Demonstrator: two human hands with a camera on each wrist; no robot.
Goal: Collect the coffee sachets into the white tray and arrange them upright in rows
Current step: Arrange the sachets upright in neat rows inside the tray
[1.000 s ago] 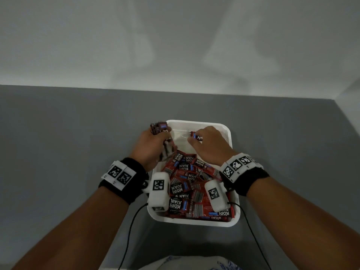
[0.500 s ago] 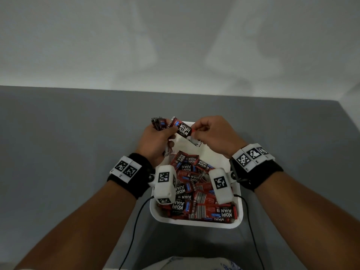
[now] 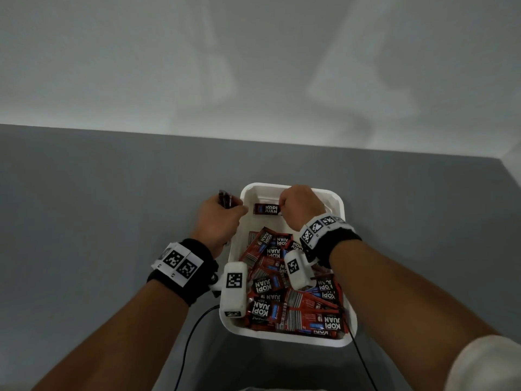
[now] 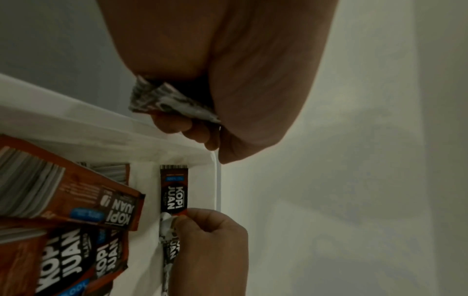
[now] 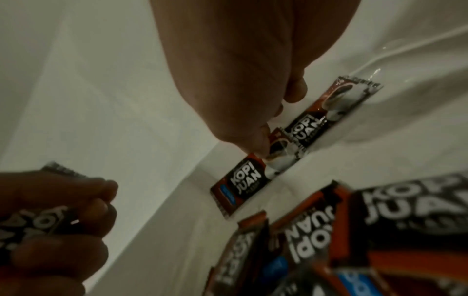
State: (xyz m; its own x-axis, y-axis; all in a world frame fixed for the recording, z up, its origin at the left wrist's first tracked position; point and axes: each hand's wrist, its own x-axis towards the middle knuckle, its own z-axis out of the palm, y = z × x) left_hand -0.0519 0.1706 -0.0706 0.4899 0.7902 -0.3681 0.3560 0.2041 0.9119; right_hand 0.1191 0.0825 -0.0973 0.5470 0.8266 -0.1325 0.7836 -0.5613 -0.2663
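Observation:
The white tray (image 3: 342, 210) sits in front of me with a loose heap of red-and-black coffee sachets (image 3: 282, 292) filling its near half. My right hand (image 3: 282, 210) is inside the far end and pinches one sachet (image 3: 266, 209) that stands on its long edge by the far wall. The wrist views show this sachet (image 5: 243, 184) in line with a second standing sachet (image 5: 329, 114). My left hand (image 3: 228, 206) hovers over the tray's far-left corner and grips a bundle of sachets (image 3: 225, 198), whose ends (image 4: 167, 102) stick out below the palm.
The tray rests on a grey table (image 3: 98, 221) that meets a white wall (image 3: 253, 66) behind. A black cable (image 3: 191, 334) runs from the left wrist camera down toward me. White wrist camera housings (image 3: 234, 289) hang over the heap.
My right hand drew one sachet away from the left hand's bundle and lowered it to the tray's far wall. The left hand shifted slightly left with its bundle.

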